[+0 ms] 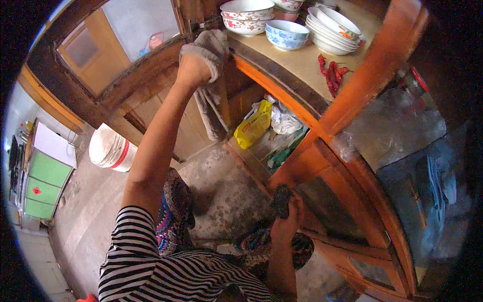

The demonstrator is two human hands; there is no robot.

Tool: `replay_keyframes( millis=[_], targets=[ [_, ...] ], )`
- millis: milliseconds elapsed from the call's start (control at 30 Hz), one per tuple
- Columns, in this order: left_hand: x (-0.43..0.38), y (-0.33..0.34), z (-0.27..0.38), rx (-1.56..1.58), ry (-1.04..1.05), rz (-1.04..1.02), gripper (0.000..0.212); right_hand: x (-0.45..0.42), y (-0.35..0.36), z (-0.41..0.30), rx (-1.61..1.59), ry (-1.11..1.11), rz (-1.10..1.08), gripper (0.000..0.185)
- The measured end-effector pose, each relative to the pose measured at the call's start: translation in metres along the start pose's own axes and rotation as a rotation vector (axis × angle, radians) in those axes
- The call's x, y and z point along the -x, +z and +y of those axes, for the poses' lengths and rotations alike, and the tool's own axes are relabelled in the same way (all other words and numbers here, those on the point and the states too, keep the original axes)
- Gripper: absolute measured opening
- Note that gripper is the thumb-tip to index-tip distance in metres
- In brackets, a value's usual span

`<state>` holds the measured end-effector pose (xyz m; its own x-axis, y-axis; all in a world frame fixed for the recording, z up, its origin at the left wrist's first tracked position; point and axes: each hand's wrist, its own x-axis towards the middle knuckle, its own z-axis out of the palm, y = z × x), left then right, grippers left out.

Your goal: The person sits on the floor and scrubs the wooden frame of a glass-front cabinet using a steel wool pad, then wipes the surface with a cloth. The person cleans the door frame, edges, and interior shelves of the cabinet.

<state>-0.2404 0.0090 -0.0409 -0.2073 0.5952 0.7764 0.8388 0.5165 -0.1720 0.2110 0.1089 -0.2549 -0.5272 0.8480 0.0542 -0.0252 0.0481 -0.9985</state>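
A grey cloth (205, 47) covers my left hand (211, 43), hiding the fingers. That arm stretches up to the left corner of a wooden cabinet (279, 94), beside the shelf with bowls. More grey fabric (211, 117) hangs below the wrist. Lower down, my right hand (288, 215) grips a dark, rough-looking wad (283, 200), perhaps a scouring pad or rag, close to the cabinet's lower frame. Inside the open compartment lie a yellow plastic jug (253, 124) and crumpled white plastic (285, 120).
White floral bowls (247, 19), blue-patterned bowls (286, 36), a tilted stack of white dishes (332, 32) and dried red chillies (333, 75) stand on the shelf. An orange wooden post (373, 68) rises at right. A white bucket (113, 149) sits on the floor at left.
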Motion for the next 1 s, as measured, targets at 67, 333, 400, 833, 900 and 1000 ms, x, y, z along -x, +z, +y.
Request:
replay_keyframes(
  millis=[67,333,400,833,900,1000],
  targets=[
    [0.004,-0.004,0.015,0.129,0.021,0.009,0.036,-0.010,-0.001,-0.004,-0.364,0.203,0.067,0.036],
    [-0.008,-0.055,0.146,0.343,0.193,0.055,0.034,-0.005,0.018,-0.079,-0.539,0.502,0.247,0.037],
    [-0.006,-0.062,0.177,0.498,0.169,0.075,0.033,-0.007,0.024,-0.111,-0.434,0.631,0.239,0.040],
    [-0.013,-0.068,0.162,0.427,0.145,-0.487,0.053,-0.016,0.030,-0.011,-0.472,0.180,0.200,0.044],
    [-0.010,-0.075,0.150,0.666,0.019,-0.216,0.055,-0.009,0.036,-0.036,-0.577,0.228,0.229,0.040],
    [-0.001,-0.077,0.140,0.502,0.044,-0.238,0.050,-0.013,0.028,-0.010,-0.462,0.093,0.157,0.034]
  ],
)
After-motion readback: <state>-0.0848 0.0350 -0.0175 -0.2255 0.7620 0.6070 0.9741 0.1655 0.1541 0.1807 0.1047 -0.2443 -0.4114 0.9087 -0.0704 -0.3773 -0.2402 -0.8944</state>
